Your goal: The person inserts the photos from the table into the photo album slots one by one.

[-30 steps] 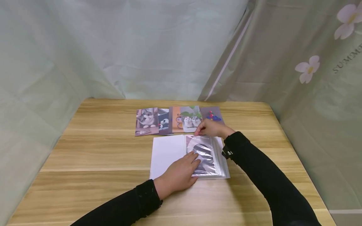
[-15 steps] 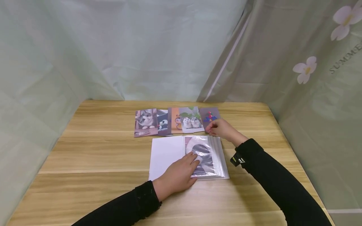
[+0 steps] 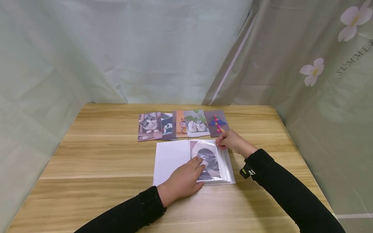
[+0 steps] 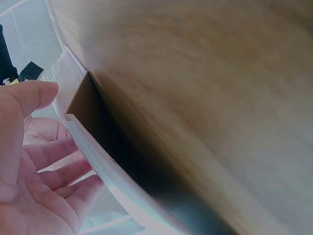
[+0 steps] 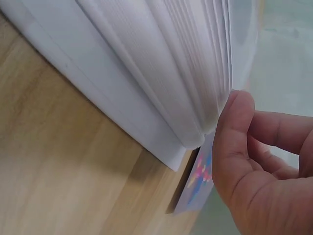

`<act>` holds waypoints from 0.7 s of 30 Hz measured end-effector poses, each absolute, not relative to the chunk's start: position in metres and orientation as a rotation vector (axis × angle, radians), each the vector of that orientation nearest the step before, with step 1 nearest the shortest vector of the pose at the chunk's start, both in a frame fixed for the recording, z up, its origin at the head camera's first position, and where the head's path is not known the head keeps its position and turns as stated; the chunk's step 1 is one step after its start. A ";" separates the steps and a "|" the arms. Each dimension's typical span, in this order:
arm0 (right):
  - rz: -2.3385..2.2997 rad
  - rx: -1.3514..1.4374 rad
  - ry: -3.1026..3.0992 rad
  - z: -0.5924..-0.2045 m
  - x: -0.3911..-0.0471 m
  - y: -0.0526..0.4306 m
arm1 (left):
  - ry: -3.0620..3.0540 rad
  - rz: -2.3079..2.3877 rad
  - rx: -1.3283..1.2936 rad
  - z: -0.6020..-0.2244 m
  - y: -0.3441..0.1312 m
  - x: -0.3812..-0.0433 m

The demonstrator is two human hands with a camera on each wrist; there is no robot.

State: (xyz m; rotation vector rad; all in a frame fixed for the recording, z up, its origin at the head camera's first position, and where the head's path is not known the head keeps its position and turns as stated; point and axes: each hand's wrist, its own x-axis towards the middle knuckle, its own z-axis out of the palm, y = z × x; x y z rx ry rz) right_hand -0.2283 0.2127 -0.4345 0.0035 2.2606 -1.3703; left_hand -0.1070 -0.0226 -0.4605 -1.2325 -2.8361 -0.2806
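Note:
A white photo album [image 3: 170, 160] lies spread on the table. On its right side, a glossy clear sleeve [image 3: 214, 174] covers a photo with a dark rounded shape. My left hand [image 3: 184, 179] rests on this sleeve with its fingers extended; in the left wrist view the hand [image 4: 44, 181] lies along the album's edge. At the page's top right corner, my right hand [image 3: 234, 142] pinches the sleeve's edge between thumb and finger. The right wrist view has the thumb of that hand [image 5: 254, 161] at the top of the stacked pages [image 5: 161, 63].
Behind the album several photos lie in an overlapping row, among them a cat photo [image 3: 150, 127], one of two hamsters [image 3: 196, 124] and one with a colourful toy figure [image 3: 215, 119]. Pale curtains [image 3: 163, 51] enclose the wooden table [image 3: 96, 155] at the back and sides.
My right hand has slid right along the page's top edge to its corner, uncovering more of the toy figure photo. The left hand has stayed on the sleeve.

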 end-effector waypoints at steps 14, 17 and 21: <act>-1.479 0.052 2.092 -0.439 -0.229 0.217 | -2.874 -0.276 -1.226 -0.459 -0.021 -0.107; -1.528 0.090 1.984 -0.440 -0.230 0.219 | -2.877 -0.287 -1.222 -0.459 -0.021 -0.108; -1.548 0.133 1.867 -0.440 -0.229 0.222 | -2.883 -0.350 -1.200 -0.460 -0.022 -0.108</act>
